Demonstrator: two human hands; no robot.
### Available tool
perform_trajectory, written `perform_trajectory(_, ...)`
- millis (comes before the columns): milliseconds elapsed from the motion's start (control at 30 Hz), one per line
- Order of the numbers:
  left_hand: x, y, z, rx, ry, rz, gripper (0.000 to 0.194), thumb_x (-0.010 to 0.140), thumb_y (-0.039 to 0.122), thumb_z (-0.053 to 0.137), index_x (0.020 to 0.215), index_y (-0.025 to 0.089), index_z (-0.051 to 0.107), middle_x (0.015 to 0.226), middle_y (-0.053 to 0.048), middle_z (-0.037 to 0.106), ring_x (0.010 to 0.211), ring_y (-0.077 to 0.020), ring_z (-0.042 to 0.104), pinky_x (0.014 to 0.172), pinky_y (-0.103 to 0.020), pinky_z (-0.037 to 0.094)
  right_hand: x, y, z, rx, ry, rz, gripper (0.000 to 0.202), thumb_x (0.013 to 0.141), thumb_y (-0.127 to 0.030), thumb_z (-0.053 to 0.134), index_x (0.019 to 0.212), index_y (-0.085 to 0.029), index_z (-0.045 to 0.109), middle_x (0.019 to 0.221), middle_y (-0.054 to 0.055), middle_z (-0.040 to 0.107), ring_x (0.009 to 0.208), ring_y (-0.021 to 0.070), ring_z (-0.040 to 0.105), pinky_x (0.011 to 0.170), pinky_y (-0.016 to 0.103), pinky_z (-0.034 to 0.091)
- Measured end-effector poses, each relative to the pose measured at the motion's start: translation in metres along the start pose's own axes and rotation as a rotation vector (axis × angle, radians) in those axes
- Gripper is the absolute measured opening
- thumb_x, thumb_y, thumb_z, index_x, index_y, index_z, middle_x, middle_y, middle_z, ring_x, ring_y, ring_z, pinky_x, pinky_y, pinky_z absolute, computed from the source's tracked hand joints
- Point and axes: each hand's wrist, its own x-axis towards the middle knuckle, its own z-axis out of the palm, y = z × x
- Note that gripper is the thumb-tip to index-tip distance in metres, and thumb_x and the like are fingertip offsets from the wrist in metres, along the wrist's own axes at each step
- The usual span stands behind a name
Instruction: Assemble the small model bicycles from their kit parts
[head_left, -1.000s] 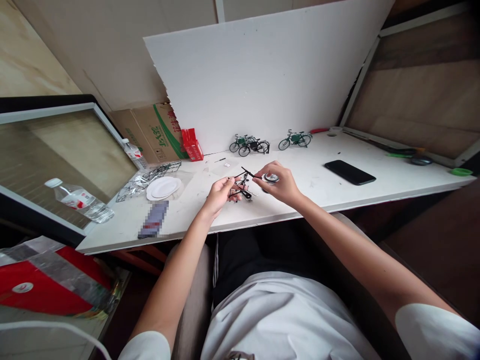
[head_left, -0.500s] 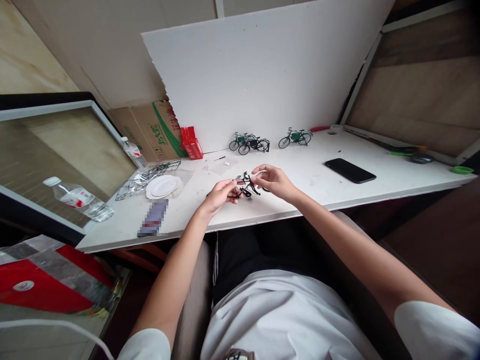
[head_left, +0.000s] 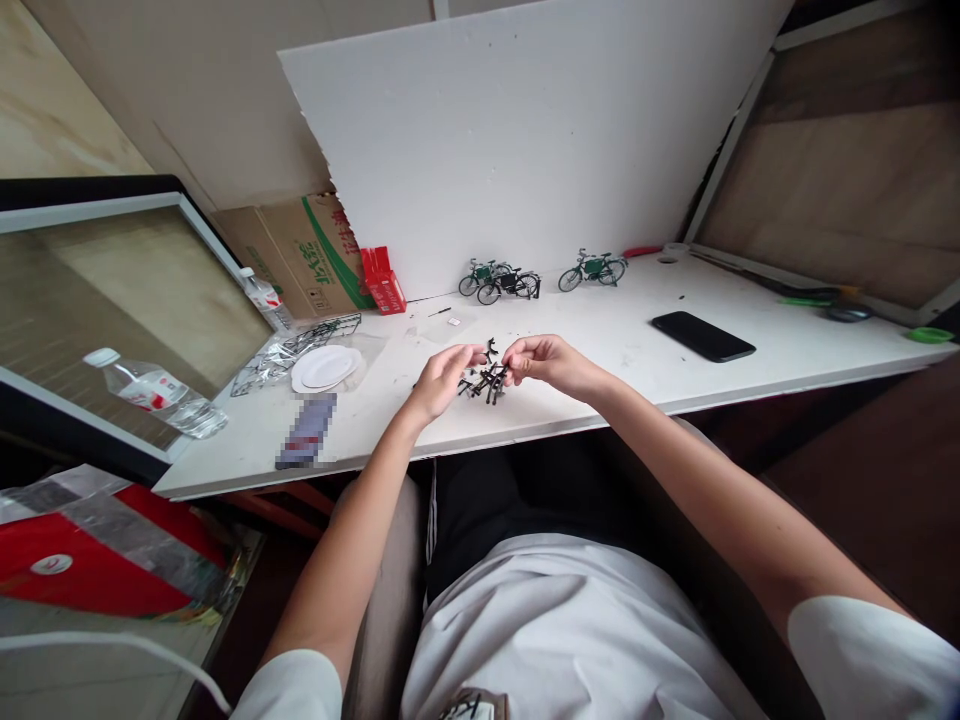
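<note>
In front of me on the white table [head_left: 420,440], my right hand [head_left: 547,362] pinches a dark model bicycle frame [head_left: 491,382] at its right end, with thumb and forefinger closed on it. My left hand [head_left: 444,380] is beside it on the left, fingers stretched out and slightly curved, with nothing visible in them. Small black parts lie under and around the fingertips; their exact shapes are too small to make out. Further back stand finished-looking model bicycles: a black one [head_left: 508,288], a green one [head_left: 474,278] partly behind it, and another green one [head_left: 592,270] to the right.
A black phone [head_left: 703,335] lies at right. On the left are white paper discs [head_left: 325,369], dark parts sprues [head_left: 315,335], a lying water bottle [head_left: 161,398] and a pixelated flat item [head_left: 306,432]. A red box [head_left: 383,282] stands before a white board [head_left: 525,150].
My left fingers have opened and straightened away from the black parts. My right hand has lowered slightly and still pinches the frame, which has turned a little.
</note>
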Motion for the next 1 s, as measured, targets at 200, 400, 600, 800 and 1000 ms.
perform_trajectory(200,-0.018,0.02,0.017,0.075,-0.078,0.298,0.061,0.098,0.069,0.067,0.132,0.02,0.078,0.142,-0.015,0.074,0.142,-0.0335,0.063,0.125,-0.045,0.042,0.001,-0.002,0.0,0.018,0.175,-0.073,0.05,0.081,-0.066,0.09,0.093,-0.02,0.076,0.084,0.005,0.081,0.076,0.0156,0.071,0.071,0.029,0.054)
perform_trajectory(400,-0.024,0.018,0.041,0.232,0.093,0.426,0.047,0.088,0.039,0.09,0.131,0.026,0.078,0.142,-0.013,0.073,0.141,-0.032,0.063,0.128,-0.046,0.041,-0.001,-0.008,0.009,0.015,0.185,-0.102,0.052,0.081,-0.069,0.088,0.089,-0.02,0.076,0.085,0.006,0.081,0.072,0.0152,0.069,0.066,0.029,0.054)
perform_trajectory(600,-0.022,0.01,0.044,0.112,0.224,0.312,0.026,0.09,0.038,0.088,0.111,0.025,0.086,0.117,-0.011,0.082,0.118,-0.0296,0.074,0.115,-0.042,0.051,-0.004,-0.015,0.019,-0.006,0.192,-0.123,0.048,0.08,-0.066,0.091,0.084,-0.02,0.077,0.081,0.004,0.079,0.069,0.0148,0.067,0.063,0.028,0.054)
perform_trajectory(800,-0.016,0.008,0.038,-0.024,0.251,0.231,0.027,0.082,0.036,0.095,0.102,0.02,0.087,0.105,-0.011,0.083,0.109,-0.028,0.077,0.108,-0.04,0.055,-0.005,-0.017,0.026,-0.044,0.215,-0.131,0.047,0.08,-0.066,0.09,0.084,-0.021,0.078,0.082,0.004,0.079,0.069,0.0144,0.066,0.061,0.028,0.054)
perform_trajectory(1000,-0.008,0.003,0.032,-0.238,0.14,0.154,0.041,0.081,0.041,0.096,0.111,0.017,0.082,0.11,-0.012,0.083,0.1,-0.0245,0.08,0.1,-0.038,0.061,-0.006,-0.022,0.032,-0.024,0.241,-0.129,0.047,0.078,-0.065,0.093,0.084,-0.02,0.079,0.077,0.004,0.076,0.066,0.0135,0.064,0.059,0.027,0.051)
